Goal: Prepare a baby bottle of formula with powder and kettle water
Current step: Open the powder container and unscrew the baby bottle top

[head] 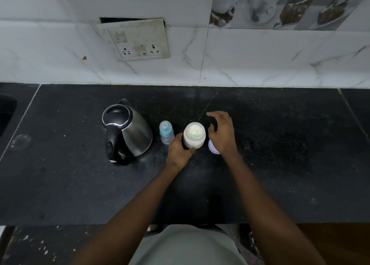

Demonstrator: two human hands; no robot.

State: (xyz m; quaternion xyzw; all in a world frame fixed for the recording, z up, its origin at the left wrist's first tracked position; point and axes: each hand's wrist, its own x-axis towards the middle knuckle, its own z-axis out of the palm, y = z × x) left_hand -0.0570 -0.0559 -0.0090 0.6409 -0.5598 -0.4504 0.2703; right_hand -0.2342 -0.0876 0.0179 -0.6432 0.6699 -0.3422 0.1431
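Observation:
An open jar of white formula powder (pixel 194 135) stands on the black counter (pixel 280 144), with a pale green scoop lying in the powder. My left hand (pixel 179 151) grips the jar's lower side. My right hand (pixel 221 133) hovers just right of the jar, fingers loosely curved and holding nothing. Under that wrist lies the jar's white lid (pixel 212 147), partly hidden. A small baby bottle (pixel 166 132) with a blue cap stands left of the jar. A steel kettle (pixel 126 131) with a black lid and handle stands further left.
A white tiled wall (pixel 260 60) rises behind the counter, with a loose switch and socket plate (pixel 136 39) above the kettle. A dark sink edge (pixel 7 112) shows at the far left. The counter's front edge runs near my body.

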